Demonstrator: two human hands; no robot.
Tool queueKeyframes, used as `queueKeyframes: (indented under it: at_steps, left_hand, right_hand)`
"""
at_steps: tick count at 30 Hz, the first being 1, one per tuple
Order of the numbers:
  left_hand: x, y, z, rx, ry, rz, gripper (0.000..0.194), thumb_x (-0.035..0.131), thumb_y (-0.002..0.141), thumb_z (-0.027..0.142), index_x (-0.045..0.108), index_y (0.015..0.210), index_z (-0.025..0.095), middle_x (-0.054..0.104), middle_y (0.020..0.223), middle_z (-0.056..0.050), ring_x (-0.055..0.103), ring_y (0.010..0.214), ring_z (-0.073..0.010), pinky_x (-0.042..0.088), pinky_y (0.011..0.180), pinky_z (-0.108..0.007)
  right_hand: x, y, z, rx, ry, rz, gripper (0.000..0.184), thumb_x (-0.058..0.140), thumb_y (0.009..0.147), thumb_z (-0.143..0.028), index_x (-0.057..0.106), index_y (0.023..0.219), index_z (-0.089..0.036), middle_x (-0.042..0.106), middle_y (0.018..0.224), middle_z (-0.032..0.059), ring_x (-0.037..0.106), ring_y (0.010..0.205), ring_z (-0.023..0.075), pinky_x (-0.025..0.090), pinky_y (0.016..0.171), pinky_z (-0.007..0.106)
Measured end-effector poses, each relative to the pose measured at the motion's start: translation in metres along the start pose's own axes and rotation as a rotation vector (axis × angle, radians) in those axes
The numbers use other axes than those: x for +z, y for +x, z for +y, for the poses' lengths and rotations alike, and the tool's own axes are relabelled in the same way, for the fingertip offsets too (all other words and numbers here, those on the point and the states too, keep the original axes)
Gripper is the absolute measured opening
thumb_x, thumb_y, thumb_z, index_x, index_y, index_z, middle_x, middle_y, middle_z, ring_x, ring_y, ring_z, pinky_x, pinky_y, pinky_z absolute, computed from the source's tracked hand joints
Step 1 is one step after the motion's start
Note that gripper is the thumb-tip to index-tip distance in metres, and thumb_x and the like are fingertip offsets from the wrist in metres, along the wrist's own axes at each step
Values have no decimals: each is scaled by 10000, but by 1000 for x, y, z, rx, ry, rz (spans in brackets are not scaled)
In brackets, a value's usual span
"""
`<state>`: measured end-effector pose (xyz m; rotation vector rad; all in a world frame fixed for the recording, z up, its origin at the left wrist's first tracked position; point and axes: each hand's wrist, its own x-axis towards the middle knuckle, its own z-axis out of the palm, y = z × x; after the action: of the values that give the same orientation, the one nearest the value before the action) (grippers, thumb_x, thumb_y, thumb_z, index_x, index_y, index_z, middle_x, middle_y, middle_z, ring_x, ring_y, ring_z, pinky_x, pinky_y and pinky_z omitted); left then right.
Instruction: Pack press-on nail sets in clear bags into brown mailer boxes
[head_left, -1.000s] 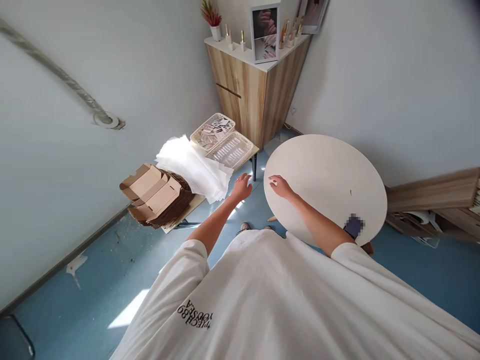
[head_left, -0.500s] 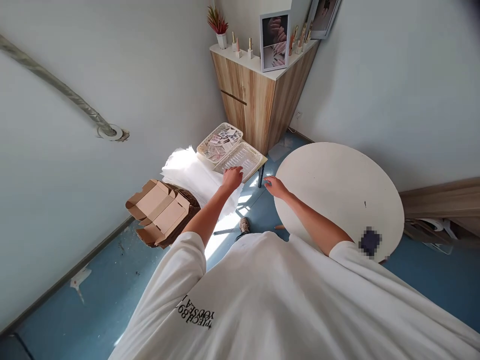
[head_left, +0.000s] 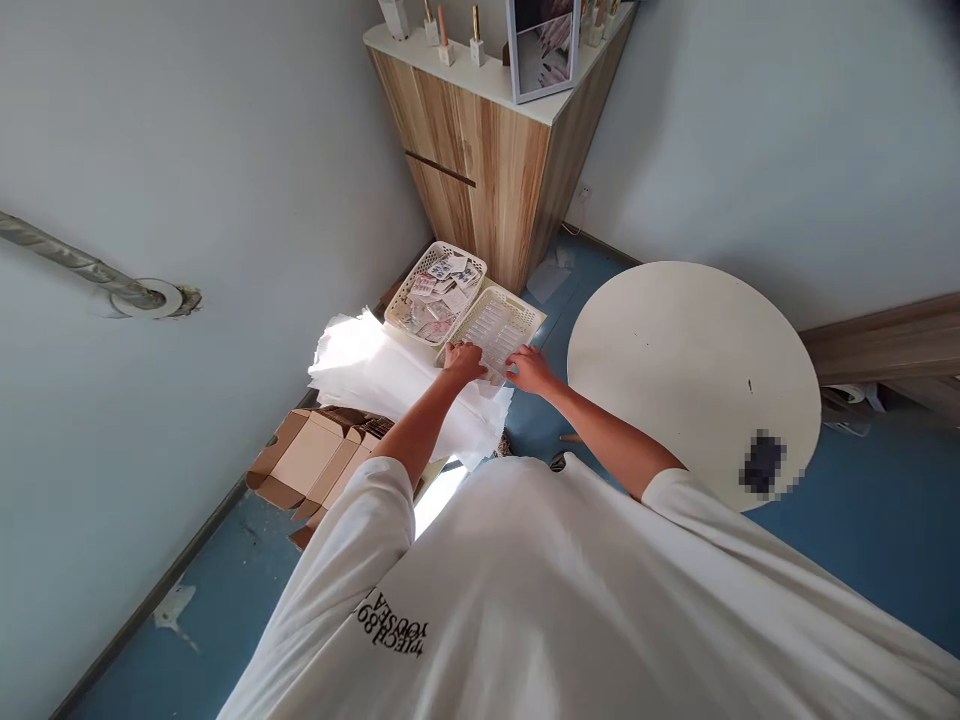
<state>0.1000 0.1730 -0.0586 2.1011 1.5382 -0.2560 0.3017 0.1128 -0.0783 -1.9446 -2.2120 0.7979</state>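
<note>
A shallow white plastic basket (head_left: 537, 318) with rows of clear, narrow pieces (head_left: 491, 325) inside lies between my hands. At its near left corner, my left hand (head_left: 465, 363) is curled over the edge, fingertips partly hidden. My right hand (head_left: 530, 370) has its bent fingers closed at the near right edge of the same basket. Touching it on the left, a second white basket (head_left: 395, 310) holds many small printed cards and packets (head_left: 442, 290). White sheets (head_left: 390, 375) spread just below both baskets, under my left forearm.
Flattened brown cardboard boxes (head_left: 300, 455) lie at lower left. A round white table (head_left: 690, 370) stands to the right, with a blurred dark item (head_left: 763, 463) on it. Behind the baskets rises a wooden cabinet (head_left: 495, 150) bearing small bottles (head_left: 477, 45) and a picture frame (head_left: 544, 60).
My right hand has moved from open air to the basket's right edge. My left hand has shifted slightly down to its near left corner. The view has tilted downward.
</note>
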Motion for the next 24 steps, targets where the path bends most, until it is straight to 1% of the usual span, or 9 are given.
queueKeyframes:
  at_steps: [3, 6, 9, 12, 14, 16, 19, 21, 24]
  left_hand:
    - [9, 4, -3, 4, 53, -50, 309, 826, 784, 434, 780, 995, 211, 751, 1191, -164, 612, 1291, -419, 320, 1195, -624]
    - [11, 7, -5, 7, 69, -84, 336, 814, 798, 475, 762, 997, 210, 740, 1234, -163, 602, 1304, -411, 349, 1175, -614]
    - [7, 8, -5, 5, 2, -112, 345, 809, 812, 465, 735, 1049, 225, 744, 1236, -135, 616, 1297, -394, 388, 1151, -585]
    - [-1, 11, -5, 15, -100, -123, 278, 777, 861, 385, 702, 1082, 234, 770, 1132, -91, 683, 1181, -332, 446, 1097, -509]
    - [-6, 14, -5, 29, -166, -76, 236, 766, 873, 346, 691, 1067, 233, 771, 1075, -71, 701, 1104, -297, 481, 1037, -455]
    - [-12, 17, -4, 48, -237, -5, 217, 764, 879, 354, 686, 1039, 230, 763, 1023, -55, 702, 1032, -266, 502, 967, -406]
    - [-19, 23, 4, 90, -343, 85, 210, 757, 886, 366, 686, 1023, 224, 743, 957, -29, 690, 935, -227, 506, 897, -363]
    - [-24, 27, 14, 119, -383, 131, 204, 752, 887, 353, 693, 1032, 222, 742, 951, -24, 685, 916, -217, 503, 894, -360]
    - [-27, 33, 41, 168, -405, 165, 205, 738, 904, 338, 707, 1066, 218, 761, 990, -35, 694, 947, -221, 508, 921, -365]
  right_hand:
    - [7, 3, -7, -6, -56, -21, 251, 793, 907, -412, 818, 1089, -241, 650, 1221, 129, 534, 1241, 357, 401, 1062, 463]
    - [10, 4, -11, -11, -80, -44, 223, 800, 907, -421, 824, 1051, -253, 641, 1199, 124, 515, 1225, 351, 383, 1054, 465]
    - [11, 5, -13, 14, -65, -56, 250, 792, 917, -439, 829, 1078, -251, 634, 1194, 130, 513, 1225, 352, 379, 1060, 471]
    - [12, 8, -13, 62, -17, -39, 289, 762, 941, -449, 828, 1144, -255, 646, 1196, 133, 534, 1240, 354, 396, 1072, 466]
    - [12, 11, -12, 100, 29, -18, 304, 740, 956, -454, 822, 1179, -264, 663, 1198, 126, 555, 1247, 348, 417, 1070, 450]
    - [10, 14, -10, 131, 85, 21, 304, 719, 968, -458, 819, 1176, -261, 681, 1180, 114, 584, 1224, 326, 441, 1049, 423]
    - [1, 15, -3, 136, 207, 112, 254, 667, 993, -417, 824, 1063, -230, 702, 1065, 82, 636, 1084, 255, 470, 968, 350]
    - [-8, 13, 5, 129, 325, 164, 284, 610, 1017, -404, 817, 979, -214, 697, 959, 54, 644, 961, 211, 478, 885, 304]
    - [-26, 1, 22, 161, 486, 232, 370, 573, 1023, -476, 808, 932, -204, 679, 844, 25, 622, 837, 191, 465, 776, 281]
